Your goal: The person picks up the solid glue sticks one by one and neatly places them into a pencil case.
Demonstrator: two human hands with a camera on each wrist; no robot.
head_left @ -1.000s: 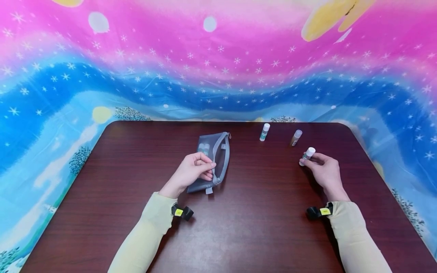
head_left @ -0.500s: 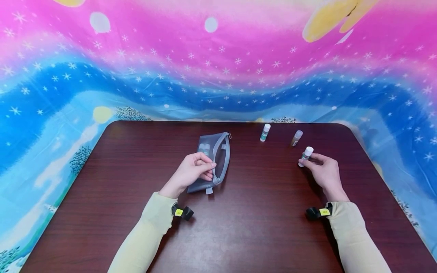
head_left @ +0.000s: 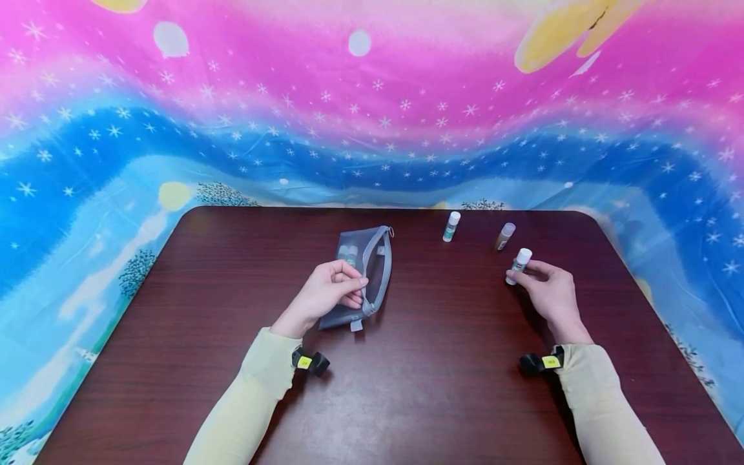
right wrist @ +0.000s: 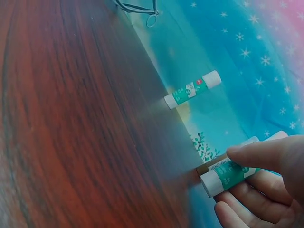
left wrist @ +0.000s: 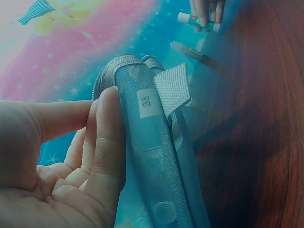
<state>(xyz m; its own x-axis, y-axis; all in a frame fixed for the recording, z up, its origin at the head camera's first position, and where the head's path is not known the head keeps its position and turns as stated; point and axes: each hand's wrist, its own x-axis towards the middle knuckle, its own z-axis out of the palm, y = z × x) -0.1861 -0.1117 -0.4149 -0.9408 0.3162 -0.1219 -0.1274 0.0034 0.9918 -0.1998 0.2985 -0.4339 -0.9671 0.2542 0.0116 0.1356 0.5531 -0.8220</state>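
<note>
My left hand [head_left: 325, 290] pinches the near lip of a grey mesh zip pouch [head_left: 356, 237], whose mouth gapes toward the right. Through its mesh, two white-capped glue sticks [head_left: 348, 254] show faintly. In the left wrist view, thumb and finger meet at the zipper edge of the pouch [left wrist: 147, 152], beside a tag reading 38. On the right, my right hand [head_left: 552, 294] holds a green and white glue stick [head_left: 520, 265] between thumb and fingers, its white cap up. The right wrist view shows the thumb across this glue stick [right wrist: 230, 178].
Another green and white glue stick [head_left: 451, 227] stands upright near the far table edge. Right of it stands a brownish tube with a translucent cap [head_left: 505, 236], just beyond the right hand. The dark wooden table [head_left: 407, 400] ends at a patterned cloth backdrop [head_left: 372, 129].
The right hand has shifted slightly left with the glue stick, which looks a little raised. The left hand and pouch have stayed in place.
</note>
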